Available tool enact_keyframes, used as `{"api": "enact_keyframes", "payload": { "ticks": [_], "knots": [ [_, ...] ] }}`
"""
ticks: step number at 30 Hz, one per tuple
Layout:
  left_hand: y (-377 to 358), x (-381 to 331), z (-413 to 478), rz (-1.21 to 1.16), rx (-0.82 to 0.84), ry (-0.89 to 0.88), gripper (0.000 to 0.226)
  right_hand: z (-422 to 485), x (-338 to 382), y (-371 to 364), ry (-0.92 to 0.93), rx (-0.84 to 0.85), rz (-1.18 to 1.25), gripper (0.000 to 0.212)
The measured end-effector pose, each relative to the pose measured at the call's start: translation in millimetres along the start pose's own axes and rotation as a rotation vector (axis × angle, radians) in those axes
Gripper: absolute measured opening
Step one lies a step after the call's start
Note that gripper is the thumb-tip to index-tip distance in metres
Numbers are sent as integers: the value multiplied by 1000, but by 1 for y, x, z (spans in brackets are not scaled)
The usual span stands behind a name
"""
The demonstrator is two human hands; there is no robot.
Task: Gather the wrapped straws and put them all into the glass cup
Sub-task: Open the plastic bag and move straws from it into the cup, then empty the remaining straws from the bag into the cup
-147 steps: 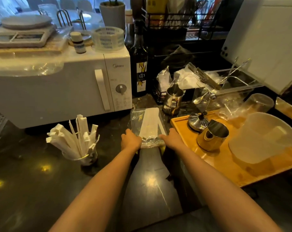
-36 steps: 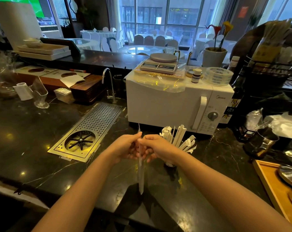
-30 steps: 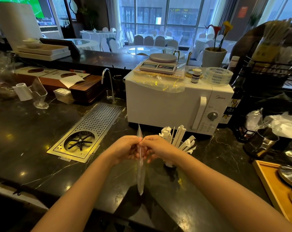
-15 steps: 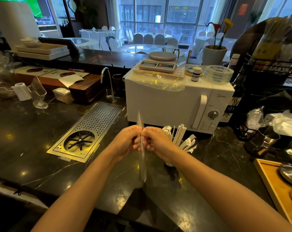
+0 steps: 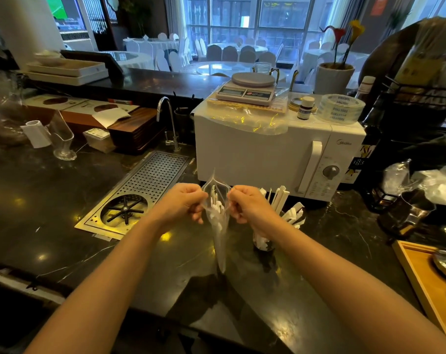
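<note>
Step in hand: opening the supply bag. Both forearms reach in from the near edge of the table. The left hand and the right hand are raised above the dark surface, roughly midway between the near edge and the far edge. Each grip is narrow, pinched on one lip of a clear plastic bag, and the two lips are drawn apart so the mouth stands open at the top. The bag hangs clear of the table, tapering to a point below the hands.

Task items, group one: wrapped straws sit upright inside the bag, their white ends visible at the mouth. How many are inside cannot be told.

Task items, group two: more white straws already stand fanned in the glass cup, which rests on the table just beside and beyond the right hand. The cup's lower part is partly hidden by the right wrist.

Judged next move: free one hand, keep the other on the bag, draw the straws out as a bundle, and lower them into the cup among those present. The cup looks crowded and light; entry should be vertical to avoid tipping it.

Beyond the cup, a white microwave oven stands toward the far edge, and a perforated drain tray is set into the table on the left
</note>
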State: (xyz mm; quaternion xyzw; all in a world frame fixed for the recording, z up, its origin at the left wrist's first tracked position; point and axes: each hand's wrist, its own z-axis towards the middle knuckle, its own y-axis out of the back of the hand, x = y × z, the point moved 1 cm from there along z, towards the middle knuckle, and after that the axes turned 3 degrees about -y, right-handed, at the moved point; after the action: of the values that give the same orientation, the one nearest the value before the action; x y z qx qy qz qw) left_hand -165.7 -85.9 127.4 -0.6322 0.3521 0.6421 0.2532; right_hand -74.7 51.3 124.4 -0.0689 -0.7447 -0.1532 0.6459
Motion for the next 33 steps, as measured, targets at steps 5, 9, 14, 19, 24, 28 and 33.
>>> {"api": "enact_keyframes", "payload": {
  "ticks": [5, 9, 14, 19, 24, 28, 33],
  "knots": [
    [26, -14, 1, 214, -148, 53, 36, 5, 0, 12, -10, -74, -168, 40],
    [32, -16, 4, 303, -312, 33, 35, 4, -2, 17, -70, -73, -304, 37],
    [33, -16, 5, 382, -494, -63, 31, 4, -4, 13, -139, -91, -357, 38],
    [32, -24, 9, 427, -548, -169, 35, 4, -2, 7, -189, -70, -373, 33],
    [32, -38, 10, 433, -356, -221, 35, -1, -7, -3, -307, 158, 137, 9],
    [30, -45, 9, 426, -226, -255, 40, 1, -17, -8, -424, 445, 628, 52],
    [25, -51, 2, 413, -77, -286, 41, 3, -32, -19, -455, 570, 845, 86]
  ]
}}
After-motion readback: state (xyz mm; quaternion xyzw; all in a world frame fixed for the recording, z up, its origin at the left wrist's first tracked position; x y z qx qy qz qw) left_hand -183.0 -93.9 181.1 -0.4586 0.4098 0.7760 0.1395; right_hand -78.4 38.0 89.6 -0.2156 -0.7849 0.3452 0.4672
